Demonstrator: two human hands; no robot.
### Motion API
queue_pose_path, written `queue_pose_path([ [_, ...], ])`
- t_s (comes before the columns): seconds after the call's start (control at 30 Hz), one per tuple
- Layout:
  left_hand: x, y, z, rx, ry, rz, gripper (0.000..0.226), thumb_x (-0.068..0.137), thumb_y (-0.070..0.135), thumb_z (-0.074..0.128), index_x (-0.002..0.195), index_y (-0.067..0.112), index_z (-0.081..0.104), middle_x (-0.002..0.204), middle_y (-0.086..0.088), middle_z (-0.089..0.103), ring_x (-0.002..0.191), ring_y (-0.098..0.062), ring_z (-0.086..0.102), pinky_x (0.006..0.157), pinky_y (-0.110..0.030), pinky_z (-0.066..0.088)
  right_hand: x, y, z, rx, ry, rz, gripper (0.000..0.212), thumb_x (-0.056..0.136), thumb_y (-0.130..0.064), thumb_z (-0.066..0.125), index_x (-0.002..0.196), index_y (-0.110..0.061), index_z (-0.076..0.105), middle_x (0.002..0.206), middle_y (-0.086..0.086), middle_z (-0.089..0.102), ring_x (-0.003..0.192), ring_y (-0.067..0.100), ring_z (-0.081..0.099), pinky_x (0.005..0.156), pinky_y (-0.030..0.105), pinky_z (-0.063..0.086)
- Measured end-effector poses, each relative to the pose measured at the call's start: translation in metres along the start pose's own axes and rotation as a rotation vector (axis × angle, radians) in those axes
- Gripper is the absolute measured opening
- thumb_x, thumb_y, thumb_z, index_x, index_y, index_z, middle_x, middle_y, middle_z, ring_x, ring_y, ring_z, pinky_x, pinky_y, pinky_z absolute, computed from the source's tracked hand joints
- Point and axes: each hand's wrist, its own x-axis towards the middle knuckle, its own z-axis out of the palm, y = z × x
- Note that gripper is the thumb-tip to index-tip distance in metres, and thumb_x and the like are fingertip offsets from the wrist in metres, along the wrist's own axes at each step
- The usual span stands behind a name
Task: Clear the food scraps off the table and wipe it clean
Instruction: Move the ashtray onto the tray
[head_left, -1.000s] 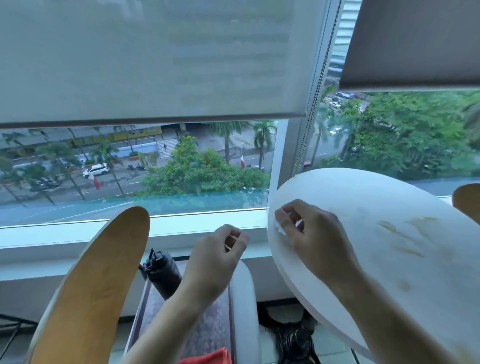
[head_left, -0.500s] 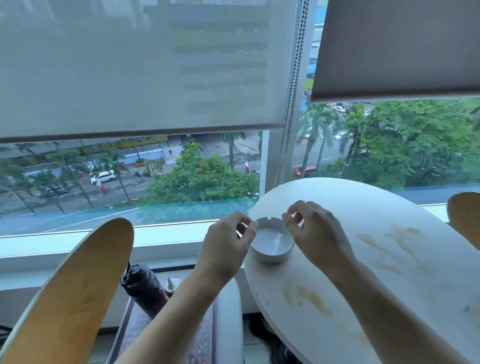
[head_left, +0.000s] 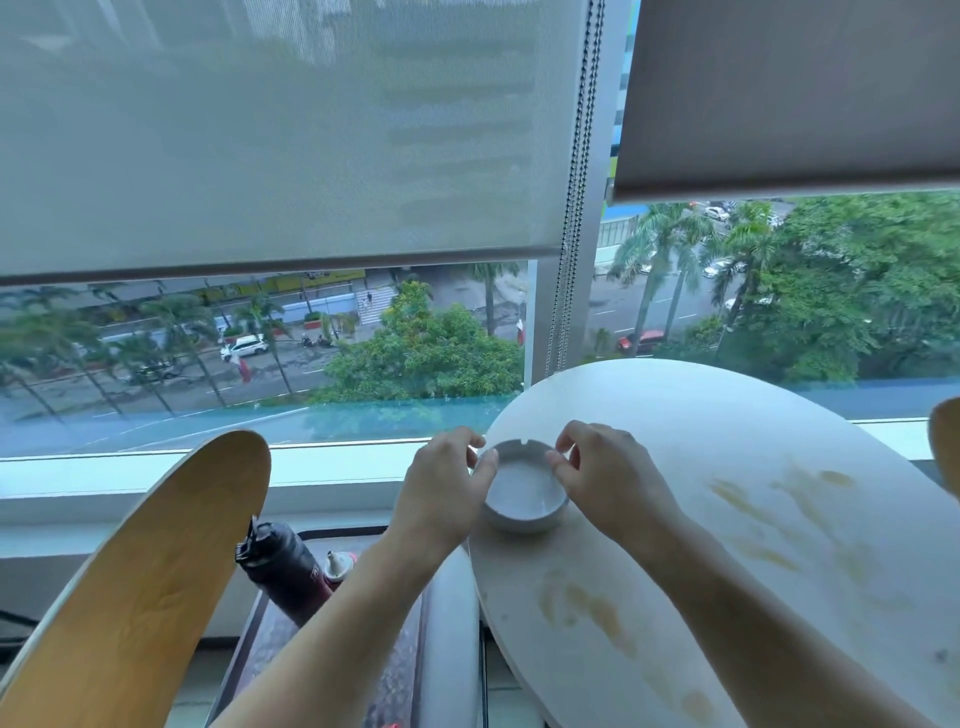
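Table (head_left: 779, 519) is running off frame at 3 and 5 o'clock; stains (head_left: 597, 608) are showing. Ashtray (head_left: 522, 491) is sitting upright at its 9 o'clock edge. Left hand (head_left: 441, 493) and right hand (head_left: 608, 475) are pinching the rim.

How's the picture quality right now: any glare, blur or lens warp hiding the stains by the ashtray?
Head view: soft daylight from the window, no glare; brownish stains on the table read clearly near the ashtray; wide-angle warp bends the table rim and chair back; both hands look sharp, no motion blur.
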Motion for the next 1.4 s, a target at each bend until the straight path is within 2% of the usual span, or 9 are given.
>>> queue_pose_path([
  [0.2, 0.001, -0.001, 0.003, 0.025, -0.021, -0.012, 0.023, 0.095, 0.033, 0.061, 0.087, 0.013, 0.070, 0.081, 0.000, 0.069, 0.078, -0.021, 0.062, 0.074, -0.037, 0.049, 0.002, 0.000, 0.001, -0.028, -0.034, 0.014, 0.023, 0.097, -0.035, 0.057, 0.094, -0.014, 0.065, 0.092, 0.008, 0.071, 0.090, 0.031, 0.063, 0.067, 0.031, 0.034],
  [0.4, 0.000, 0.000, 0.003, 0.049, -0.037, -0.030, 0.022, 0.094, 0.031, 0.061, 0.084, 0.015, 0.072, 0.077, 0.000, 0.071, 0.077, -0.021, 0.063, 0.076, -0.038, 0.050, 0.002, 0.000, 0.000, -0.031, -0.093, 0.068, 0.021, 0.096, -0.030, 0.052, 0.080, -0.017, 0.053, 0.088, 0.013, 0.068, 0.076, 0.031, 0.051, 0.064, 0.032, 0.034],
  [0.57, -0.003, 0.003, 0.000, 0.048, 0.006, -0.013, 0.019, 0.095, 0.028, 0.060, 0.085, 0.017, 0.071, 0.079, 0.000, 0.069, 0.077, -0.021, 0.062, 0.075, -0.040, 0.050, -0.001, -0.005, -0.004, -0.003, -0.081, 0.065, 0.022, 0.097, -0.030, 0.052, 0.078, -0.017, 0.050, 0.085, 0.012, 0.066, 0.075, 0.031, 0.050, 0.065, 0.032, 0.035],
  [0.77, -0.017, 0.007, -0.024, -0.051, 0.120, -0.024, 0.020, 0.100, 0.034, 0.058, 0.100, 0.020, 0.073, 0.086, 0.004, 0.072, 0.076, -0.014, 0.064, 0.074, -0.031, 0.050, -0.005, -0.027, -0.013, 0.007, -0.037, 0.011, 0.023, 0.099, -0.030, 0.052, 0.081, -0.017, 0.054, 0.086, 0.012, 0.067, 0.073, 0.029, 0.048, 0.065, 0.032, 0.034],
  [1.0, -0.039, -0.008, -0.063, -0.169, 0.263, -0.078, 0.020, 0.098, 0.040, 0.062, 0.097, 0.024, 0.075, 0.082, 0.012, 0.072, 0.077, -0.003, 0.067, 0.070, -0.029, 0.055, -0.015, -0.068, -0.009, 0.075, -0.031, -0.049, 0.024, 0.098, -0.028, 0.053, 0.079, -0.014, 0.056, 0.078, 0.010, 0.063, 0.073, 0.029, 0.050, 0.064, 0.033, 0.035],
  [1.07, -0.046, -0.018, -0.072, -0.201, 0.286, -0.100, 0.019, 0.098, 0.041, 0.062, 0.096, 0.026, 0.074, 0.082, 0.016, 0.071, 0.072, 0.001, 0.065, 0.063, -0.017, 0.051, -0.019, -0.081, -0.004, 0.081, -0.033, -0.071, 0.025, 0.098, -0.028, 0.052, 0.078, -0.014, 0.055, 0.074, 0.007, 0.059, 0.071, 0.029, 0.049, 0.063, 0.033, 0.033],
  [1.13, -0.054, -0.028, -0.079, -0.217, 0.318, -0.113, 0.018, 0.099, 0.040, 0.061, 0.095, 0.027, 0.074, 0.083, 0.017, 0.070, 0.080, 0.007, 0.063, 0.064, -0.008, 0.044, -0.023, -0.093, 0.000, 0.098, -0.038, -0.089, 0.025, 0.099, -0.028, 0.052, 0.078, -0.014, 0.052, 0.073, 0.006, 0.057, 0.072, 0.030, 0.049, 0.063, 0.034, 0.034],
  [1.27, -0.072, -0.052, -0.088, -0.238, 0.374, -0.143, 0.019, 0.100, 0.037, 0.060, 0.098, 0.025, 0.075, 0.087, 0.015, 0.073, 0.087, 0.007, 0.063, 0.067, -0.009, 0.045, -0.031, -0.118, 0.017, 0.173, -0.055, -0.135, 0.022, 0.099, -0.027, 0.052, 0.084, -0.011, 0.055, 0.077, 0.011, 0.066, 0.076, 0.032, 0.061, 0.070, 0.040, 0.050],
  [1.4, -0.093, -0.079, -0.092, -0.221, 0.425, -0.193, 0.019, 0.100, 0.039, 0.059, 0.100, 0.029, 0.075, 0.089, 0.017, 0.073, 0.087, 0.006, 0.064, 0.070, -0.015, 0.049, -0.043, -0.137, 0.044, 0.205, -0.095, -0.142, 0.020, 0.099, -0.026, 0.051, 0.086, -0.010, 0.054, 0.079, 0.009, 0.063, 0.076, 0.030, 0.060, 0.069, 0.039, 0.049],
])
